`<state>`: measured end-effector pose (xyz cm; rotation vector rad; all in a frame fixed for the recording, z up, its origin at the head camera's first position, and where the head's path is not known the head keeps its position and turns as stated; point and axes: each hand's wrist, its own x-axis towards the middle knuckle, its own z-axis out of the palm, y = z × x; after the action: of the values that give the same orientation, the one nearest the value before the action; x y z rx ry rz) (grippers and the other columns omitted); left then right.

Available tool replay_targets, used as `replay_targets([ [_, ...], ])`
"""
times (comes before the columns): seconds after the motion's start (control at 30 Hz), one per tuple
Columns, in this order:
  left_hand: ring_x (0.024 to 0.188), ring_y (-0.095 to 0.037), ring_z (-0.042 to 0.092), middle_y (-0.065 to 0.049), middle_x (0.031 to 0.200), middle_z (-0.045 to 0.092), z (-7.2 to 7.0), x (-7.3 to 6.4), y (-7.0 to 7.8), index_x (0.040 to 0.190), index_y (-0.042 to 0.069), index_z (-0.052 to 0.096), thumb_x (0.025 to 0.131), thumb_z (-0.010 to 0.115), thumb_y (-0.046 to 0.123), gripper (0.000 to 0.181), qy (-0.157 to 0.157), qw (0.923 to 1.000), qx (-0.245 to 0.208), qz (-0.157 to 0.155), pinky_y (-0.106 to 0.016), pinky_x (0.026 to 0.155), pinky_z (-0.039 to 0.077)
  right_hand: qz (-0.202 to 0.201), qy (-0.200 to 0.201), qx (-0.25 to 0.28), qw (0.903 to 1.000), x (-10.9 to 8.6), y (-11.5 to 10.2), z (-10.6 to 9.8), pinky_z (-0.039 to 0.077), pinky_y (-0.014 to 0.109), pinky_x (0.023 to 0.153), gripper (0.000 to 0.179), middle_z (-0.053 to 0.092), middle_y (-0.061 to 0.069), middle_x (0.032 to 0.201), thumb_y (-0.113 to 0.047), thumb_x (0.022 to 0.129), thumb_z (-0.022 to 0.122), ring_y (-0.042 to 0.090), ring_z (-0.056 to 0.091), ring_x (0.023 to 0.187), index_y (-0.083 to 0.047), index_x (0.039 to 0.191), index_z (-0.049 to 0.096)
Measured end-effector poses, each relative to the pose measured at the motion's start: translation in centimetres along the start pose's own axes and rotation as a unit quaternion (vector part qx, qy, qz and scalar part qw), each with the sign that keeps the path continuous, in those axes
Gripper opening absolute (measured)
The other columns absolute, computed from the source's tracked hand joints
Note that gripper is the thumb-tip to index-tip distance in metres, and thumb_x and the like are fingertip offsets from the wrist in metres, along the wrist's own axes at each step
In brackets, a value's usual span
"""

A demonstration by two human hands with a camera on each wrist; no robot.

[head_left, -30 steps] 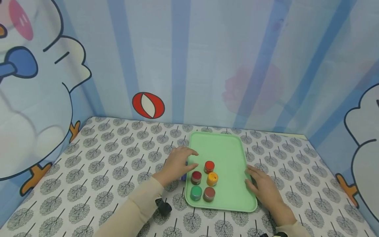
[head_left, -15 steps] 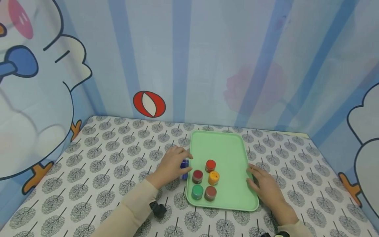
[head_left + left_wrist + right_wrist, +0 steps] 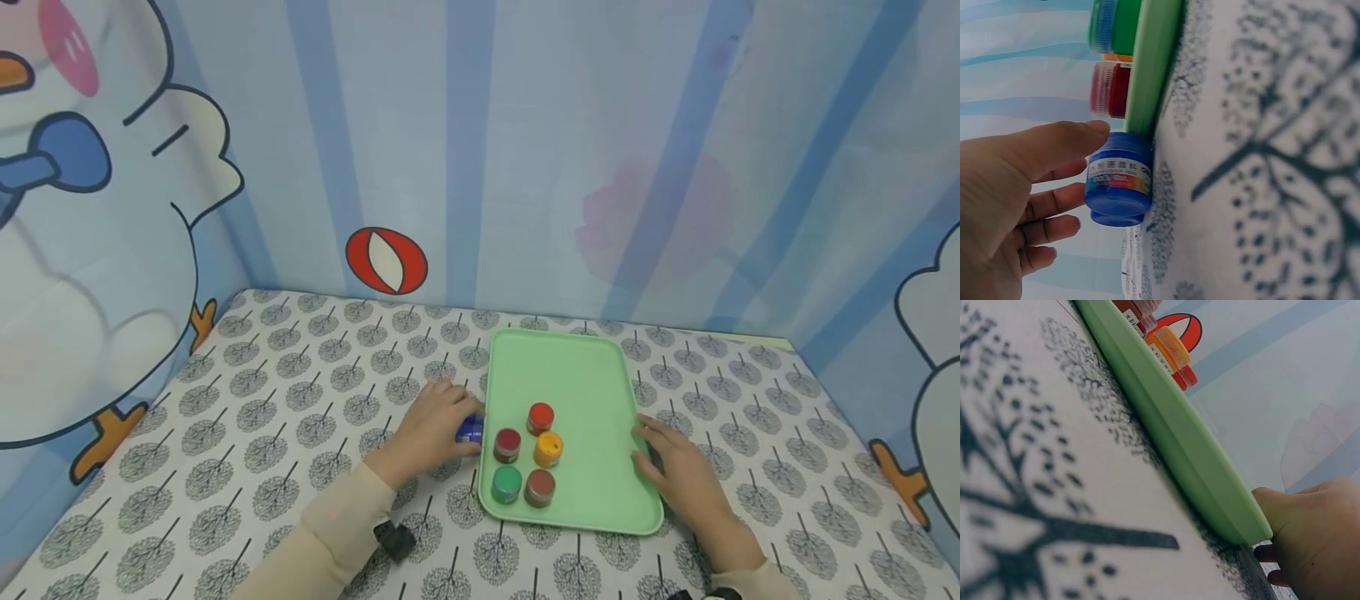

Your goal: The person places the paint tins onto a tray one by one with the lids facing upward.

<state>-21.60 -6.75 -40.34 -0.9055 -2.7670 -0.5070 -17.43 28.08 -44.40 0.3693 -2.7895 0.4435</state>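
My left hand [image 3: 429, 431] is at the left side of a green tray [image 3: 592, 392], thumb and fingers spread about a blue paint jar [image 3: 1119, 178]. That jar lies on its side on the cloth against the tray; a second blue jar [image 3: 1116, 220] shows partly behind it. In the left wrist view the thumb tip overlaps the near jar's end; whether it touches is unclear. My right hand [image 3: 686, 483] rests at the tray's right edge, fingers loosely extended by the rim. Inside the tray stand red [image 3: 540, 418], dark red [image 3: 507, 445], yellow [image 3: 548, 449], green [image 3: 506, 483] and brown [image 3: 540, 487] paint jars.
A white cloth [image 3: 300, 433] printed with grey trees covers the table. Behind it hangs a blue striped backdrop [image 3: 540, 167] with cartoon figures. The tray's raised rim separates its jars from the blue ones.
My left hand has moved left off the tray and lowered over the blue jars outside it. My right hand stays at the tray's right edge, and the jars inside keep their places.
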Motion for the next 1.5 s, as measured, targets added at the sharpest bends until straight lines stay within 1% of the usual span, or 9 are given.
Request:
replay_targets([
  [0.23,0.096,-0.016,0.052,0.0,0.105,0.063,0.3,-0.4,0.0,0.107,0.015,0.066,0.072,0.082,0.034,0.044,0.0,0.9997,0.025,0.01,-0.034,0.086,0.041,-0.001,0.001,0.006,1.0,0.0,0.0,-0.1,0.042,0.056,0.101,0.041,0.054,0.022,0.136,-0.017,0.089,0.065,0.043,0.052,0.122,0.003,0.124,0.059],
  [0.47,0.097,-0.016,0.052,0.0,0.106,0.063,0.3,-0.4,0.1,0.106,0.015,0.066,0.072,0.082,0.033,0.041,0.0,0.9993,0.036,0.006,-0.034,0.085,0.041,0.005,-0.003,0.005,1.0,0.0,0.1,0.0,0.041,0.056,0.103,0.048,0.052,0.023,0.138,-0.018,0.09,0.064,0.043,0.051,0.123,0.004,0.132,0.053],
  [0.7,0.098,-0.017,0.054,-0.001,0.104,0.065,0.3,-0.5,0.1,0.101,0.014,0.066,0.074,0.081,0.03,0.034,-0.003,0.9989,0.048,0.004,-0.034,0.087,0.042,0.003,0.0,-0.001,1.0,0.0,0.0,0.1,0.041,0.055,0.103,0.048,0.052,0.021,0.138,-0.018,0.09,0.064,0.043,0.051,0.123,0.004,0.131,0.053],
  [0.87,0.092,-0.015,0.055,0.001,0.098,0.069,0.4,-0.7,-0.1,0.1,0.014,0.067,0.074,0.081,0.031,0.034,0.001,0.9983,0.058,0.006,-0.031,0.085,0.042,0.001,0.001,-0.004,1.0,0.1,0.0,0.1,0.042,0.055,0.102,0.047,0.053,0.021,0.138,-0.019,0.09,0.064,0.042,0.052,0.123,0.004,0.13,0.054],
  [0.93,0.09,-0.015,0.054,0.001,0.097,0.069,0.4,-0.7,-0.1,0.1,0.014,0.067,0.074,0.08,0.031,0.034,0.004,0.9985,0.054,0.006,-0.031,0.084,0.042,0.0,0.001,-0.004,1.0,0.1,0.0,0.2,0.042,0.055,0.102,0.048,0.053,0.021,0.138,-0.019,0.09,0.064,0.042,0.052,0.123,0.004,0.13,0.054],
  [1.2,0.095,-0.017,0.054,-0.002,0.104,0.068,-0.1,-0.6,-0.1,0.111,0.011,0.068,0.077,0.078,0.031,0.042,0.015,0.9987,0.049,0.009,-0.034,0.085,0.042,-0.002,0.001,-0.006,1.0,0.1,0.1,0.1,0.043,0.055,0.101,0.047,0.053,0.021,0.137,-0.019,0.09,0.065,0.042,0.052,0.122,0.005,0.13,0.054],
  [1.3,0.094,-0.018,0.053,-0.002,0.101,0.066,-0.5,-0.4,0.1,0.11,0.01,0.068,0.077,0.078,0.03,0.039,0.025,0.9985,0.045,0.017,-0.035,0.084,0.042,-0.001,-0.001,-0.006,1.0,0.1,0.0,0.0,0.043,0.055,0.102,0.047,0.053,0.021,0.137,-0.018,0.089,0.065,0.042,0.052,0.122,0.005,0.129,0.055],
  [1.4,0.095,-0.018,0.053,-0.002,0.099,0.065,-0.8,-0.1,0.2,0.108,0.011,0.068,0.078,0.078,0.029,0.036,0.036,0.9982,0.041,0.025,-0.036,0.087,0.044,0.0,-0.001,-0.006,1.0,0.1,0.0,-0.1,0.043,0.055,0.101,0.047,0.053,0.021,0.137,-0.018,0.089,0.065,0.042,0.052,0.122,0.005,0.129,0.055],
  [1.5,0.095,-0.018,0.053,-0.002,0.099,0.065,-1.1,0.1,0.4,0.107,0.011,0.067,0.078,0.078,0.027,0.034,0.038,0.9983,0.033,0.028,-0.037,0.089,0.044,0.0,-0.001,-0.007,1.0,0.0,0.0,0.0,0.043,0.055,0.101,0.047,0.053,0.022,0.136,-0.018,0.089,0.065,0.042,0.052,0.122,0.005,0.129,0.055],
])
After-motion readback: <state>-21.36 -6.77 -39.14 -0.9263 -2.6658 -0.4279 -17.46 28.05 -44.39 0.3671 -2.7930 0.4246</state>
